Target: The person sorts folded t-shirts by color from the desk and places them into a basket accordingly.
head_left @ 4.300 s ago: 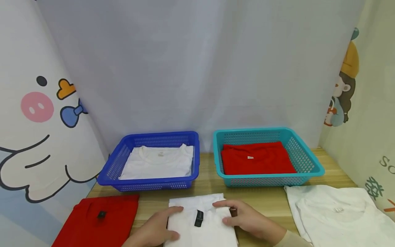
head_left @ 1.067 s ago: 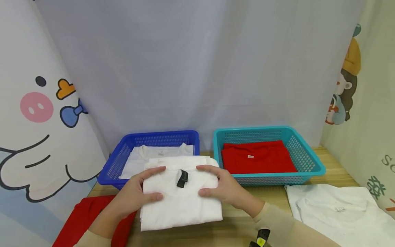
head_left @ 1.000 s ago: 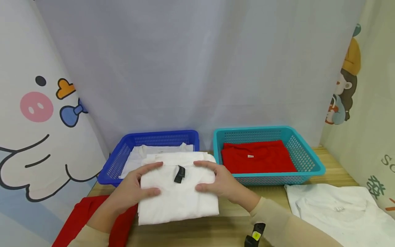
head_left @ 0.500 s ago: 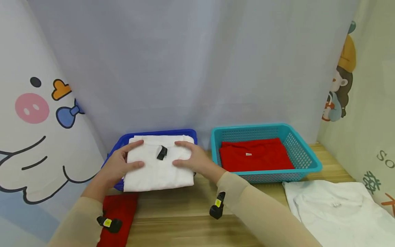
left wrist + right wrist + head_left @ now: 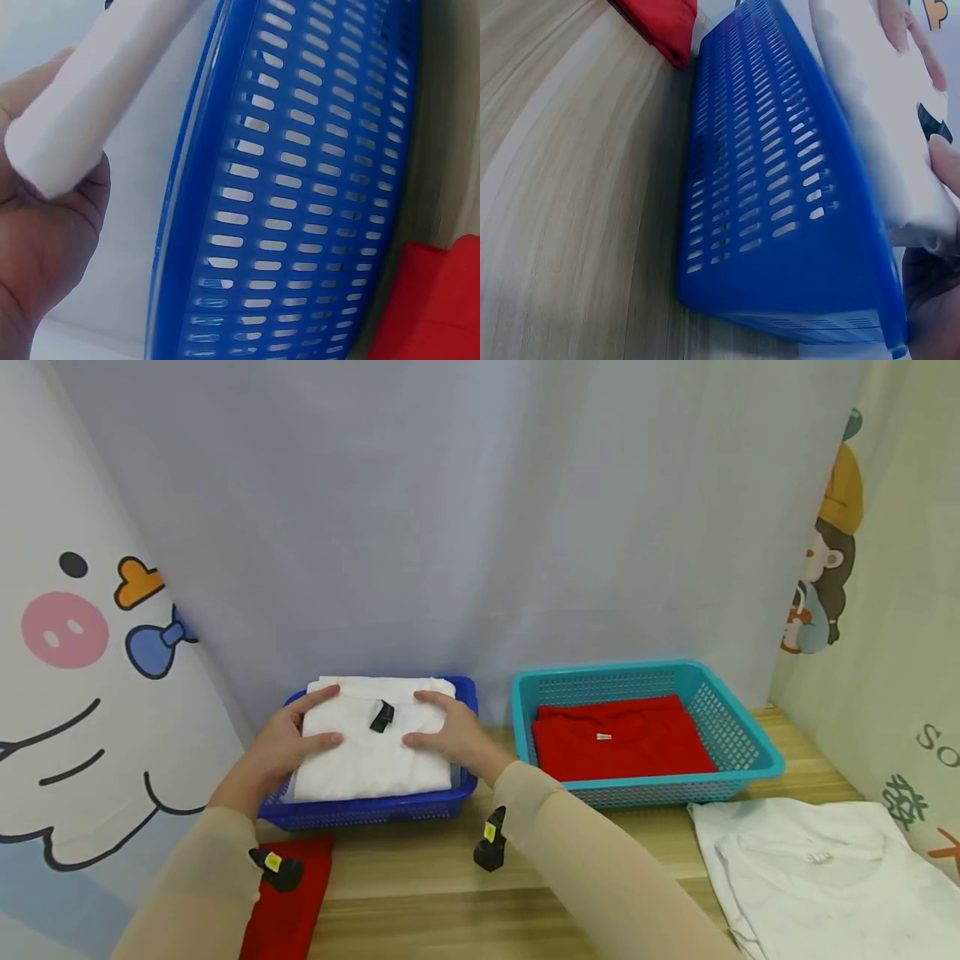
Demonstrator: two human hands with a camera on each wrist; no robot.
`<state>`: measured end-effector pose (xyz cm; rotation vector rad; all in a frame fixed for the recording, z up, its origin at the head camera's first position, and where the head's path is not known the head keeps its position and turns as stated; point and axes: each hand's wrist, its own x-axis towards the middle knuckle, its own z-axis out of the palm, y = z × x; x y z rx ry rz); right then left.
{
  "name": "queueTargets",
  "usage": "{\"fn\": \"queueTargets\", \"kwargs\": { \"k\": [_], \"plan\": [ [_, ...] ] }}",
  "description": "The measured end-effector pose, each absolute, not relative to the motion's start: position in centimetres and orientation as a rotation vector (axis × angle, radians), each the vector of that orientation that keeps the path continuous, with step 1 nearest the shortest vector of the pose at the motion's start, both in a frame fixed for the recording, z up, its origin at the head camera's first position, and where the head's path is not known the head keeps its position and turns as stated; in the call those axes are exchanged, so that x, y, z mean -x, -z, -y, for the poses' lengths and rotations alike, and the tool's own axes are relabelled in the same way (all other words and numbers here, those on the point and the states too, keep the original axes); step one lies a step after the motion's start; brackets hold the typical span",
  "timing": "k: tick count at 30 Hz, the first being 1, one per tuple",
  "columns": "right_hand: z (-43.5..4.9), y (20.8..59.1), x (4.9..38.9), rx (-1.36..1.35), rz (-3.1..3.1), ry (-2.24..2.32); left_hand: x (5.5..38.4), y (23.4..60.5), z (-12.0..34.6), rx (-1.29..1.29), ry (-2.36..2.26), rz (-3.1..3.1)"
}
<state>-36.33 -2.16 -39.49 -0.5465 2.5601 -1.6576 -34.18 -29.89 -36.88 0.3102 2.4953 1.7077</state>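
A folded white T-shirt (image 5: 367,760) with a black neck tag lies between my two hands, over the blue basket (image 5: 360,814) at the back left. My left hand (image 5: 281,747) grips its left side, thumb on top and some fingers underneath. On the opposite side my right hand (image 5: 457,735) grips it the same way. In the left wrist view the folded edge of the T-shirt (image 5: 82,105) sits in the left palm, inside the rim of the basket (image 5: 255,187). The right wrist view has the T-shirt (image 5: 885,127) beside the rim. It mostly hides the white garment beneath.
A teal basket (image 5: 652,789) holding a folded red T-shirt (image 5: 622,739) stands at the back right. A white T-shirt (image 5: 832,885) lies at the front right of the wooden table (image 5: 435,902). Another red garment (image 5: 288,902) lies at the front left, partly behind the left sleeve.
Both hands have lifted the folded white T-shirt off the table and carried it forward and left, over the blue basket. In the last half second it has moved slightly farther back and left.
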Motion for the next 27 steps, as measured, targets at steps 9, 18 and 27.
{"fn": "queueTargets", "kwargs": {
  "k": [9, 18, 27],
  "plan": [
    [2.8, 39.8, 36.6, 0.492, -2.672, 1.465, 35.1, 38.1, 30.2, -0.211, -1.645, -2.542],
    [2.9, 40.1, 36.4, 0.519, -2.716, 1.368, 35.2, 39.0, 30.1, -0.164, -1.705, -2.539],
    [3.0, 40.0, 36.2, 0.521, -2.755, 1.284, 35.5, 39.3, 29.9, -0.150, -1.714, -2.543]
  ]
}}
